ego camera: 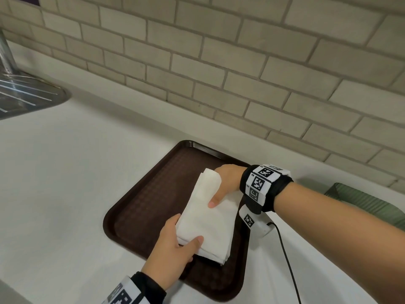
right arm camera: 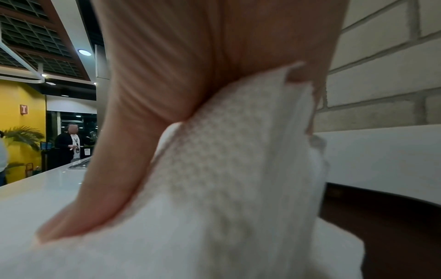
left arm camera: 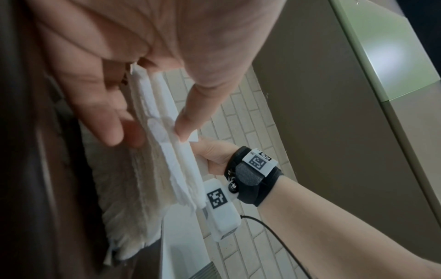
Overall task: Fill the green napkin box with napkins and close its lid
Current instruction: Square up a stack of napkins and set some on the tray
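Observation:
A stack of white napkins (ego camera: 208, 218) lies on the brown tray (ego camera: 153, 194), its far end lifted. My left hand (ego camera: 175, 242) grips the stack's near left corner, thumb on top. My right hand (ego camera: 225, 183) holds the far end, thumb on top and fingers underneath. In the left wrist view the napkins (left arm camera: 167, 151) sit pinched between the thumb and fingers (left arm camera: 105, 113). The right wrist view shows the napkins (right arm camera: 226, 179) up close under my thumb. The green napkin box (ego camera: 368, 202) shows at the right edge, partly hidden by my right forearm; its lid state is hidden.
The tray lies on a white counter (ego camera: 65, 172) against a pale brick wall (ego camera: 219, 62). A metal sink drainer (ego camera: 26, 93) sits at the far left. A black cable (ego camera: 287, 264) runs from my right wrist camera across the counter.

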A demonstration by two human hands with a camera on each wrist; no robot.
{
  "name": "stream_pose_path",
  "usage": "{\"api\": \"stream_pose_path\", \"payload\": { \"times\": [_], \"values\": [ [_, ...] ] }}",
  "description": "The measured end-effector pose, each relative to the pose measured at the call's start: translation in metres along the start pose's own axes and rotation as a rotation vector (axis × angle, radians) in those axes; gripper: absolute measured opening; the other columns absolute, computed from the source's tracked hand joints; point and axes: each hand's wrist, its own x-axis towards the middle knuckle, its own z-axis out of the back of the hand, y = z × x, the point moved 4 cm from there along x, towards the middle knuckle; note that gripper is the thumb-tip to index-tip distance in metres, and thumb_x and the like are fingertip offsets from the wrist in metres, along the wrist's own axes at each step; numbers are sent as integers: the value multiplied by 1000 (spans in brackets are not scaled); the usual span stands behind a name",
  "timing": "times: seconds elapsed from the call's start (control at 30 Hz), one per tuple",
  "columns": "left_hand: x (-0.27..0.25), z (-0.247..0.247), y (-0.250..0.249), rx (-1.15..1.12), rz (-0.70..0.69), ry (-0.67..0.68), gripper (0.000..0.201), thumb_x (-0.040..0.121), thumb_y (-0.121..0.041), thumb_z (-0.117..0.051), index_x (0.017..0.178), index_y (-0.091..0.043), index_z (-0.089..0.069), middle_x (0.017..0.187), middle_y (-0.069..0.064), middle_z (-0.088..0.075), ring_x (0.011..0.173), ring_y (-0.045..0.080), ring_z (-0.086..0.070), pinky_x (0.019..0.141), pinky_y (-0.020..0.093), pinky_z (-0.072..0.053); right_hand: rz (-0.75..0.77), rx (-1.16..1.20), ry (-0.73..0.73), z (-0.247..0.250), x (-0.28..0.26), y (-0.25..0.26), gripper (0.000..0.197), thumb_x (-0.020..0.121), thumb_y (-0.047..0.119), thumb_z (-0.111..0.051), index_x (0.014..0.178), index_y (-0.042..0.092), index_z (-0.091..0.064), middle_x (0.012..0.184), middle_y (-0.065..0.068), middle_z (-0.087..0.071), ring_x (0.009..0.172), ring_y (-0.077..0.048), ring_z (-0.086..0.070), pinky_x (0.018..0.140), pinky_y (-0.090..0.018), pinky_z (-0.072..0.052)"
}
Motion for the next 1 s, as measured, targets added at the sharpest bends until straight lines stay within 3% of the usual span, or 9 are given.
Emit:
{"api": "stream_pose_path", "payload": {
  "times": [0.13, 0.27, 0.4, 0.5, 0.6, 0.7, 0.8, 0.9, 1.0],
  "values": [
    [0, 2, 0, 72, -17, -32, 53, 81, -25, -71, 122, -31, -38, 121, -5, -46, 96, 12, -59, 66, 20, -56, 48, -92, -97, 5, -7, 3, 54, 63, 47, -82, 103, 16, -64, 96, 2, -63, 92, -18, -62, 82, -28, -52],
    [0, 4, -2, 119, -13, -42, 56, 77, -29, -74, 121, -32, -38, 119, -8, -39, 98, 12, -58, 82, 31, -57, 90, -53, -177, 9, -14, 3, 49, 61, 43, -85, 94, 19, -58, 97, 3, -60, 90, -17, -59, 78, -27, -49],
    [1, 4, -2, 100, 24, -51, 72, 77, -30, -74, 135, -23, -31, 127, -4, -38, 97, 14, -59, 69, 23, -57, 99, 103, -132, 9, -17, -2, 59, 64, 33, -85, 114, 20, -58, 114, 4, -64, 105, -16, -59, 94, -31, -48],
    [3, 4, -2, 98, 36, -57, 82, 78, -33, -73, 142, -20, -23, 131, -4, -38, 92, 13, -61, 65, 22, -56, 126, 253, -81, 8, -17, -9, 52, 65, 25, -86, 109, 26, -58, 111, 6, -66, 104, -14, -62, 94, -32, -50],
    [4, 6, -3, 113, 33, -66, 84, 77, -41, -71, 143, -21, -23, 129, -3, -41, 89, 13, -61, 63, 19, -52, 135, 421, -30, 6, -23, -20, 40, 70, 17, -82, 102, 28, -61, 102, 10, -70, 95, -9, -66, 84, -26, -54],
    [1, 9, -10, 129, 12, -121, 78, 77, -44, -70, 139, -21, -30, 121, -4, -40, 89, 5, -53, 68, 13, -44, 120, 554, -9, 2, -29, -34, 34, 72, 15, -81, 101, 24, -65, 104, 3, -72, 98, -17, -68, 88, -35, -54],
    [-6, 12, -24, 158, -26, -172, 76, 74, -47, -68, 137, -24, -33, 116, -3, -37, 85, 4, -47, 64, 11, -38, 130, 719, 0, -4, -36, -51, 38, 66, 19, -80, 102, 21, -66, 105, 1, -72, 98, -18, -68, 86, -34, -55],
    [-12, 11, -40, 174, -99, -194, 93, 55, -61, -62, 136, -26, -35, 122, -4, -35, 91, 5, -47, 70, 11, -37, 141, 895, -33, -12, -53, -68, 41, 62, 14, -78, 101, 18, -66, 99, 3, -73, 89, -13, -70, 77, -27, -56],
    [-15, 3, -53, 164, -175, -159, 101, 47, -65, -64, 136, -30, -33, 128, -10, -31, 99, -2, -45, 69, 10, -39, 197, 1050, -72, -24, -76, -84, 57, 46, 12, -92, 98, 17, -68, 97, 2, -75, 87, -12, -71, 73, -24, -57]
  ]
}}
